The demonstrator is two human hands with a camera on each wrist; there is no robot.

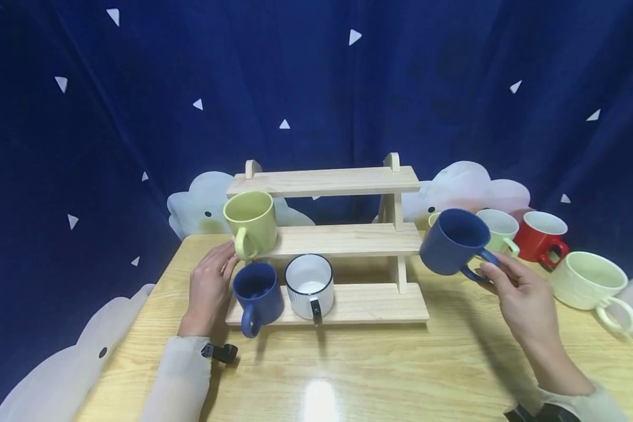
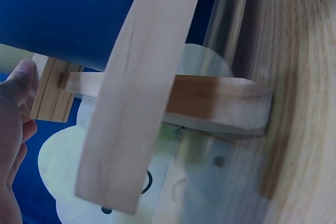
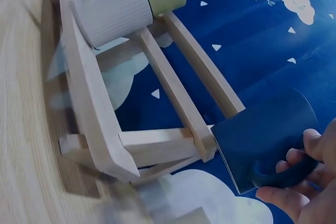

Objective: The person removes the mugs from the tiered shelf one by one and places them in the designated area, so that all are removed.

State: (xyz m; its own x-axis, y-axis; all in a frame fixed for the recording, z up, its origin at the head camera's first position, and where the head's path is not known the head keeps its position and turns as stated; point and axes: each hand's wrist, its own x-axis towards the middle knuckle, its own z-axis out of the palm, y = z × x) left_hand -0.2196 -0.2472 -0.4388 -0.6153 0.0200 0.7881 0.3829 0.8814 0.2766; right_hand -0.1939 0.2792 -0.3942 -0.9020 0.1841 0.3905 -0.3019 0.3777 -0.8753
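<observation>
My right hand [image 1: 524, 302] pinches the handle of a dark blue mug [image 1: 445, 249], held in the air by the right end of a three-tier wooden rack [image 1: 348, 239]. At the rack's left end, my left hand [image 1: 209, 284] grips the end of the middle shelf; in the left wrist view its thumb [image 2: 25, 74] lies against the wood. Beside it on that shelf stands a yellow-green mug [image 1: 253, 225]. The bottom shelf bears a second blue mug [image 1: 264, 299] and a white mug [image 1: 310, 290] with a dark rim, their handles facing me.
On the table's right side stand a red mug [image 1: 534, 237], a pale green mug [image 1: 498, 225] and a wide light green cup [image 1: 585, 281]. Another yellowish mug is mostly hidden behind the held one. A dark blue curtain [image 1: 316, 76] hangs behind the table [image 1: 380, 369].
</observation>
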